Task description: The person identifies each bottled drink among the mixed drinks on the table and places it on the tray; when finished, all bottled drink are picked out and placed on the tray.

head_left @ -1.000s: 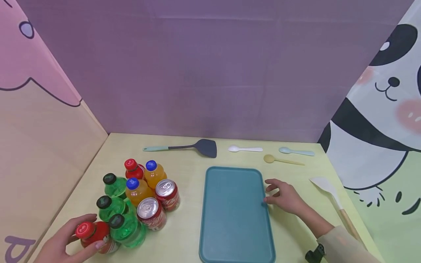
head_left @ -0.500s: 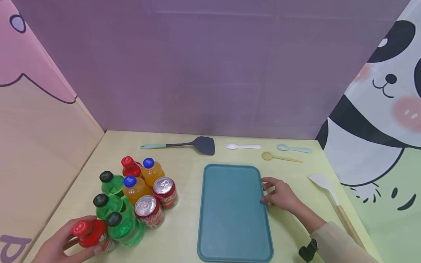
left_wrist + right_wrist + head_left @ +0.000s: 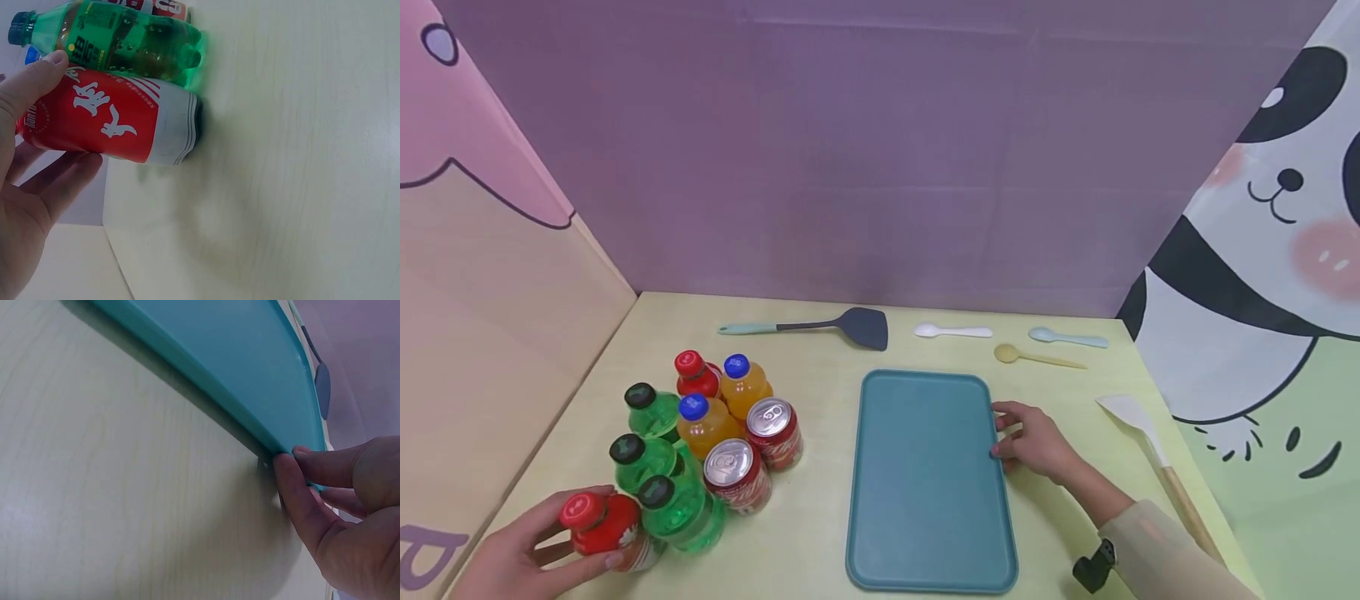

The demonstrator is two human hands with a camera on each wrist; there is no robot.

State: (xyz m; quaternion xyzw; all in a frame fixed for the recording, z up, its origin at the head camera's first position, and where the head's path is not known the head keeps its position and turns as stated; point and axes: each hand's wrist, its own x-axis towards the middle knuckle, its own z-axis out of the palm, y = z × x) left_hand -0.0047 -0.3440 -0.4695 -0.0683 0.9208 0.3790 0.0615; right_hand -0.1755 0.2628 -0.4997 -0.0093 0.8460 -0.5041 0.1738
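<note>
My left hand [image 3: 520,542] grips a red-capped bottle [image 3: 606,525], thumb on one side and fingers on the other. In the left wrist view, the bottle's red label [image 3: 100,115] has white characters, and a green bottle [image 3: 134,44] stands right beside it. My right hand [image 3: 1037,442] is at the right edge of a blue-green tray [image 3: 932,483] lying flat on the table. Close up in the right wrist view, the thumb and fingertips [image 3: 294,469] pinch the tray's rim [image 3: 250,422].
Several drinks stand grouped at the left: green bottles [image 3: 681,508], orange bottles [image 3: 707,429], another red bottle [image 3: 696,375] and two cans [image 3: 737,475]. Along the back lie a dark spatula [image 3: 865,327] and small spoons [image 3: 955,331]. A white spatula [image 3: 1138,421] lies at right.
The head view has shifted slightly, moving the whole scene a little left and up in it. Both hands keep their places on the bottle and the tray edge.
</note>
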